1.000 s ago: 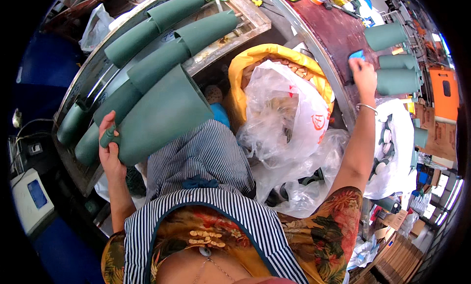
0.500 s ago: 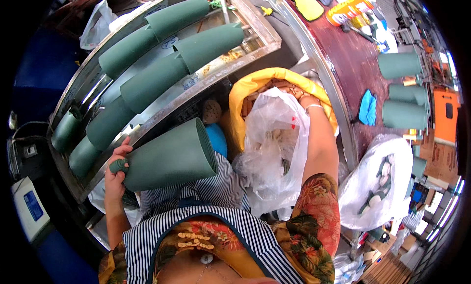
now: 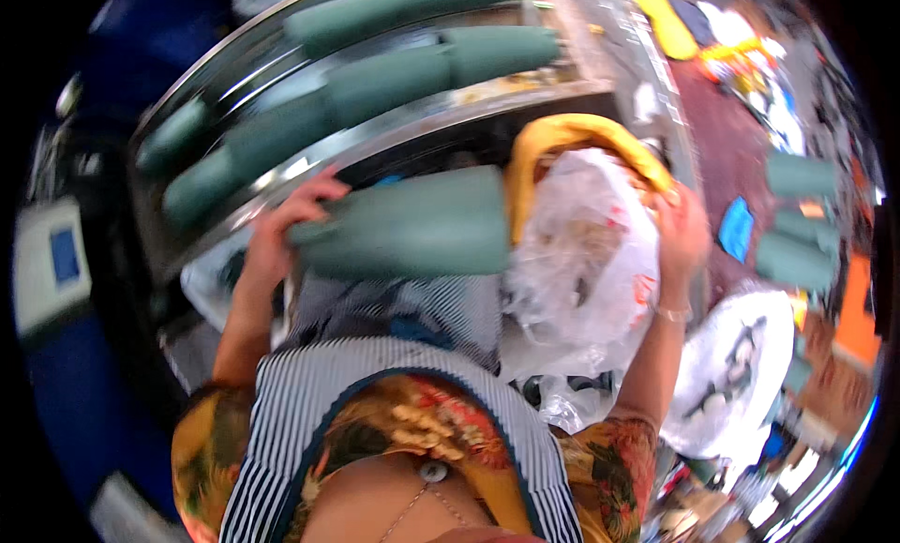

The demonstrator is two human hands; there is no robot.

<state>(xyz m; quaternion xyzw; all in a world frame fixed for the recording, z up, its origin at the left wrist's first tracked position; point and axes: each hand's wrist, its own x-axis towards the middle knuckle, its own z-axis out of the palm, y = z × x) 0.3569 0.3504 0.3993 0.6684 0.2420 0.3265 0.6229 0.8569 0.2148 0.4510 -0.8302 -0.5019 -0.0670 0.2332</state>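
Observation:
A dark green tapered tube [image 3: 412, 226] lies across my lap, its wide end to the right. My left hand [image 3: 292, 226] grips its narrow left end, some fingers stretched along the top. At the right rim of a yellow-edged sack [image 3: 558, 130] is my right hand [image 3: 684, 229], its fingertips pinched together. Blur hides what, if anything, they hold. A clear plastic bag [image 3: 581, 252] hangs over the sack's near side, beside the right hand. Small brown pieces inside the sack show only in part behind that bag.
A metal-edged trough [image 3: 412, 128] at the back left bears several green tubes [image 3: 389, 79]. To the right a dark red table [image 3: 708, 130] holds a blue cloth [image 3: 736, 229] and more green tubes [image 3: 797, 260]. A white plastic bag [image 3: 727, 379] hangs at the lower right.
My right hand has come out of the sack to its right rim. The green tube has turned more level, with my left hand still on its narrow end. The whole view has shifted and blurred.

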